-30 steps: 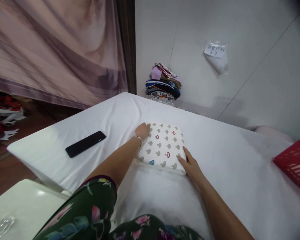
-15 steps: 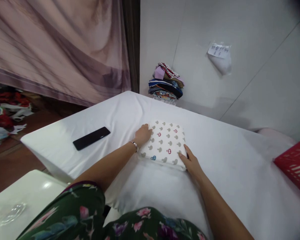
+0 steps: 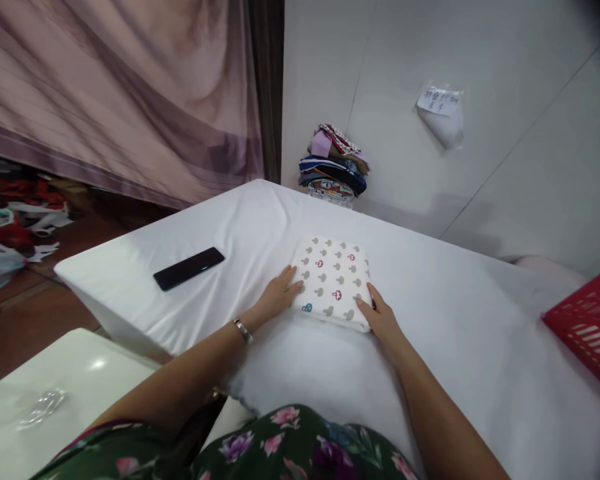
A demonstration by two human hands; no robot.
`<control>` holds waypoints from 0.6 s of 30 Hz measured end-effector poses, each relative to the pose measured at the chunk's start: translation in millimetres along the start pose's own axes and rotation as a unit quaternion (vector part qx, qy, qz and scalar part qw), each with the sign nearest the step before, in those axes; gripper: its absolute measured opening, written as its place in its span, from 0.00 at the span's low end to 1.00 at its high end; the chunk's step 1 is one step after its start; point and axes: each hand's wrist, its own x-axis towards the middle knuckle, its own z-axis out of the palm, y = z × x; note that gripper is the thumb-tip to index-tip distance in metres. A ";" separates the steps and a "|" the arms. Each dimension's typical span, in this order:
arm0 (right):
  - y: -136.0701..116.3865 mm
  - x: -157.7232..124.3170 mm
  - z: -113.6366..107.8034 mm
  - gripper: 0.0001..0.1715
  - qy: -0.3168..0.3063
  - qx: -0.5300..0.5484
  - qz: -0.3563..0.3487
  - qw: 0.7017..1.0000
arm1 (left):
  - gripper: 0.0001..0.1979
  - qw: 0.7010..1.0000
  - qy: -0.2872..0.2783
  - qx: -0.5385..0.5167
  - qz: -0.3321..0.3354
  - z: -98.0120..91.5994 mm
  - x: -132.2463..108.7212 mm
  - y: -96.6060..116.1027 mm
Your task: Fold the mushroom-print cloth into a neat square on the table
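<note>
A folded white cloth with a mushroom print (image 3: 333, 282) lies on the white-covered table (image 3: 460, 320). My left hand (image 3: 279, 293) rests flat against its near left edge, fingers stretched out. At the cloth's near right corner sits my right hand (image 3: 379, 318), fingers extended, thumb touching the corner. Neither hand grips anything.
A black phone (image 3: 189, 268) lies on the table to the left. A stack of folded clothes (image 3: 334, 164) stands at the far edge by the wall. A red basket (image 3: 587, 320) sits at the right. A white stool surface (image 3: 45, 393) is at the lower left.
My left hand slid back along the cloth's left edge from its far corner to its near side. The right hand stayed at the near right corner.
</note>
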 end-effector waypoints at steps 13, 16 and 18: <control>-26.6 -27.5 -2.0 0.29 0.060 -0.265 -0.284 0.920 | 0.24 0.986 0.067 -0.139 -0.066 -10.6 -73.6 -29.6; -27.1 -29.6 9.4 0.25 -0.005 -0.284 -0.374 0.883 | 0.22 0.989 0.081 -0.100 -0.069 -10.9 -74.9 -29.8; -25.7 -28.0 14.3 0.23 -0.045 -0.304 -0.397 0.865 | 0.21 0.993 0.089 -0.054 -0.060 -11.2 -73.3 -27.9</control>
